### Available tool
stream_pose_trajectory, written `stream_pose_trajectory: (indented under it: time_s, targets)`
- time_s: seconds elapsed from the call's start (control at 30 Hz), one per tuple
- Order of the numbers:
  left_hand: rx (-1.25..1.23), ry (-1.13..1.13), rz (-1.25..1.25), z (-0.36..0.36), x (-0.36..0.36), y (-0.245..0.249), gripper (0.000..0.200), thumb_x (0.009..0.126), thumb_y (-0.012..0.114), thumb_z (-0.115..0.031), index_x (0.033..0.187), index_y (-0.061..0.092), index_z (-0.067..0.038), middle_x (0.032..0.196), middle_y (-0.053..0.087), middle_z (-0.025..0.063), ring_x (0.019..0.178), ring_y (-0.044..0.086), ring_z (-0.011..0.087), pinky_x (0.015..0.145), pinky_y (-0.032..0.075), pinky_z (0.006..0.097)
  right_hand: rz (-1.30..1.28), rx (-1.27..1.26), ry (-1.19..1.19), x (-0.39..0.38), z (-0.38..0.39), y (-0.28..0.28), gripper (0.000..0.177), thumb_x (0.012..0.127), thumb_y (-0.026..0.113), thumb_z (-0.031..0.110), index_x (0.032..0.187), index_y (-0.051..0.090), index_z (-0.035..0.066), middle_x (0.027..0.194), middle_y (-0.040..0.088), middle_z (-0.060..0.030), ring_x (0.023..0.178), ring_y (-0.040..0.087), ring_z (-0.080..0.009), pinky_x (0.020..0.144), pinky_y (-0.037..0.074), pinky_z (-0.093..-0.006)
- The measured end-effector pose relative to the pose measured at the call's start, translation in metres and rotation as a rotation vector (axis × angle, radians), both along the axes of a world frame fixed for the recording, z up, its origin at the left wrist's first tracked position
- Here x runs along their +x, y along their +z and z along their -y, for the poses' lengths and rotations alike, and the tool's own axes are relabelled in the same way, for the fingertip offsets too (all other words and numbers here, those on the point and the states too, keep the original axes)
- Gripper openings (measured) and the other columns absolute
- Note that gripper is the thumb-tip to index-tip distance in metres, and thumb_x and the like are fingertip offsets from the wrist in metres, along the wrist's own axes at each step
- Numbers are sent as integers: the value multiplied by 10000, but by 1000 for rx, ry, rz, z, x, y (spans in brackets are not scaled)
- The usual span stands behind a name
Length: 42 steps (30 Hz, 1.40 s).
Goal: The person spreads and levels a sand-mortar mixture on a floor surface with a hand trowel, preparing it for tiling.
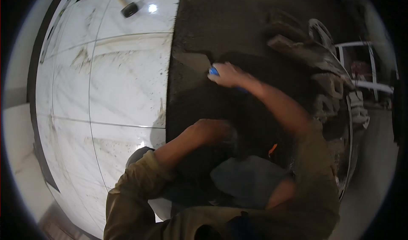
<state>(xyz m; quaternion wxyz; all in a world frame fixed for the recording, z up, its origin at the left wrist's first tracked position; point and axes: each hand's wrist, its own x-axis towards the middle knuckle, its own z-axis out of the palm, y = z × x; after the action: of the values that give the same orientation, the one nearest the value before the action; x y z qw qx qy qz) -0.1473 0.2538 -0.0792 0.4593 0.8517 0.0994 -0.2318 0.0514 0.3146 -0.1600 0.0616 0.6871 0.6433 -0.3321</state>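
Right hand grips trowel; left hand blurred, can't tell whether clenched or holding. Leftward slip might chip white tiles or smear dirt across.

Blue-handled trowel, wide-bladed, tilted view; over dark ground

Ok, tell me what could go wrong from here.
The trowel in the right hand has its blade close to the edge of the white tiles, so a slip might scrape or chip one.
The dark ground could dirty the tiles further; they show brown smudges.
The mallet lying on the tiles might get knocked.
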Motion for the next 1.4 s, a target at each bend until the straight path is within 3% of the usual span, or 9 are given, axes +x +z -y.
stream_pose_trajectory:
  time_s: [0.1,0.27,0.33,0.5,0.77,0.97,1.03,1.13,1.4]
  targets:
    - [-17,27,-21,1,1,1,223,876,620,-200,1046,690,-72,1035,698,174,981,673,344,812,548,447,42,-65,-141,22,-50,20,535,888,549,435,1194,578,-2,1032,666,-219,755,699,-310,808,531,-484]
    - [69,-19,-78,13,-13,-44,228,880,603,-167,1073,677,-72,1064,684,177,1015,654,352,824,539,455,82,61,-431,77,-87,34,545,911,556,403,1252,533,-20,1073,660,-253,864,696,-348,835,526,-483]
    - [81,22,-52,15,-17,-48,228,880,598,-154,1077,675,-71,1074,679,176,1029,649,353,831,535,460,149,328,-291,86,-62,27,585,912,564,420,1299,486,-13,1092,643,-288,968,661,-414,868,513,-504]
    - [57,16,34,10,-13,-77,259,805,673,-232,999,707,-65,1022,700,173,989,669,352,823,555,436,129,142,-99,55,-16,32,529,919,562,426,1224,554,-7,1098,637,-305,1040,616,-465,915,490,-520]
    - [4,-103,-173,-12,0,-41,253,844,647,-179,1063,685,-58,1033,693,186,975,665,363,836,538,451,92,345,-636,100,-124,26,404,955,496,314,1132,618,-29,1075,668,-257,1003,654,-419,829,538,-493]
    - [10,-107,-73,-2,9,-56,306,802,691,-188,1073,684,-45,1042,691,192,969,667,359,833,537,455,-33,116,-411,20,-25,36,505,933,535,387,1171,532,-59,1103,630,-311,1063,617,-453,917,497,-519]
    - [-8,-140,-36,-1,10,-63,323,790,700,-189,1078,682,-42,1048,690,193,970,666,364,835,535,455,46,208,-416,39,-8,9,480,937,533,399,1109,547,-49,977,670,-248,931,679,-388,810,548,-502]
    - [-39,-169,-93,2,10,-62,355,785,703,-184,1105,667,-35,1065,686,194,985,661,368,845,532,457,-143,53,-808,87,8,8,492,925,565,398,1081,567,-69,764,666,-184,616,677,-259,592,563,-407]
    - [59,54,-29,-8,-7,-7,310,809,623,-173,1103,668,-87,1038,681,198,1020,643,370,868,523,479,-189,157,-1091,96,95,18,469,923,556,389,1028,554,-67,765,651,-159,568,647,-242,532,537,-405]
